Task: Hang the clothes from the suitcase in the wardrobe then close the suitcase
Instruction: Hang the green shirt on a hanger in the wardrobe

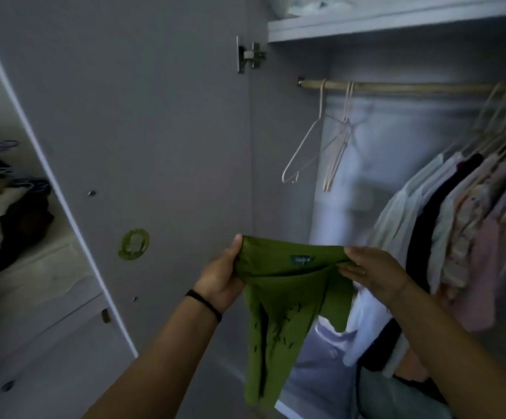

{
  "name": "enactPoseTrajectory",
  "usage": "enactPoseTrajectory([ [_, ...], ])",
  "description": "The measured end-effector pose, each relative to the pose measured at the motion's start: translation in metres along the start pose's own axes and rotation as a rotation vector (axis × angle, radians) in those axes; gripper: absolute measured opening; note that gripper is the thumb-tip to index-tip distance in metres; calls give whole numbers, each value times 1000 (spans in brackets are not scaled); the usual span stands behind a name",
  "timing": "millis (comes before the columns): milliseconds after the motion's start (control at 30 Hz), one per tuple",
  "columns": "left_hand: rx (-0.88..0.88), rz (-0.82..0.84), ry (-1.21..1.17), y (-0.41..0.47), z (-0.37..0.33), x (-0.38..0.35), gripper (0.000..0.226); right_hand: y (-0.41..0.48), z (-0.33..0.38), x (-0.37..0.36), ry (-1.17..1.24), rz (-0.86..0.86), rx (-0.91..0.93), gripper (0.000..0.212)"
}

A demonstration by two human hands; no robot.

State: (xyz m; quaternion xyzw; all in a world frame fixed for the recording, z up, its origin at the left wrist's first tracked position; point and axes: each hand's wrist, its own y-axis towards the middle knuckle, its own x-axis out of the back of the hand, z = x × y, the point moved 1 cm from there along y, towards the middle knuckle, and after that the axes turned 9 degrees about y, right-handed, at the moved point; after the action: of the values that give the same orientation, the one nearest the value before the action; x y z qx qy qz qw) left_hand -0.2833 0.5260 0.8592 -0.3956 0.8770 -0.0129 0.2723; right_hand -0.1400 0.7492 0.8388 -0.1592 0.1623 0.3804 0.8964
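I hold a green garment [279, 316] up in front of the open wardrobe. My left hand [221, 276] grips its top left corner and my right hand [375, 270] pinches its top right edge, so the cloth hangs down between them with a small label near the neckline. Above, the wardrobe rail [397, 87] carries empty hangers [309, 137] at its left end. The suitcase is out of view.
Several hung clothes [457, 225] crowd the right side of the rail. The open wardrobe door [124, 146] stands at my left, with a green sticker on it. A shelf [366, 25] runs above the rail. Piled clothes and hangers [0, 201] lie at the far left.
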Motion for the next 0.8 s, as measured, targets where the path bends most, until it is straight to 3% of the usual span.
enactPoseTrajectory([
  [67, 40, 46, 84, 12, -9, -8, 40, 12, 9, -3, 236, -50, -84, 33],
  [133, 48, 87, 116, 23, -22, -17, 39, 25, 20, -5, 261, -115, -82, 16],
  [233, 27, 146, 45, 35, -39, -31, 35, 39, 30, -6, 226, -96, -53, 13],
  [333, -2, 166, 6, 51, -50, -46, 30, 44, 39, -5, 34, -120, 11, 10],
  [433, 13, 192, 61, 70, -53, -63, 23, 49, 54, -13, -344, -170, 116, 16],
  [500, 29, 222, 87, 82, -55, -77, 20, 63, 70, -18, -431, -201, 188, 17],
  [800, 22, 252, 135, 129, -73, -130, 27, 196, 162, -51, -157, -278, 344, 21],
])
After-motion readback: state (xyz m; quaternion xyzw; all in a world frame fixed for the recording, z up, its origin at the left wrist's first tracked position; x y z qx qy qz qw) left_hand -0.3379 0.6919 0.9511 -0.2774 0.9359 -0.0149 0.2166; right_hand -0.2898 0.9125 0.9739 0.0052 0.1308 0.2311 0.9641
